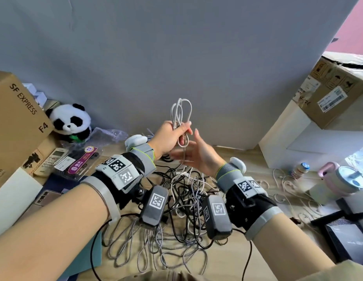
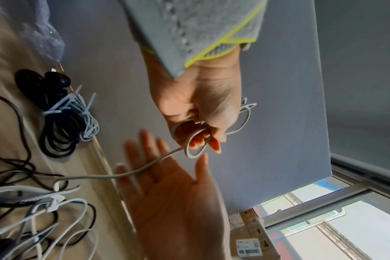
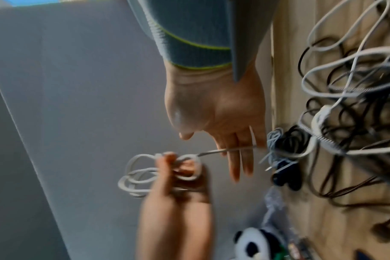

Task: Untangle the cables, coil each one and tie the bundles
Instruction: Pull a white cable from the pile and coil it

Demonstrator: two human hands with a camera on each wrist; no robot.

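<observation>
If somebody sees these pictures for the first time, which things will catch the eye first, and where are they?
First, the white cable coiled in loops, raised in the middle of the view in the grip of the left hand, with the right hand open beside it. Below the hands, a big tangle of cables lies on the wooden floor. At the left, a panda toy sits beside a cardboard box.

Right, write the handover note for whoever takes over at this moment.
Left hand: grips the half-coiled white cable, loops raised, its tail running down to the tangled pile.
Right hand: open, fingers straight, with the tail against them.
Done: two coiled, tied bundles lie on the floor by the wall.
Left: finish and tie this coil, then untangle, coil and tie the rest.
</observation>
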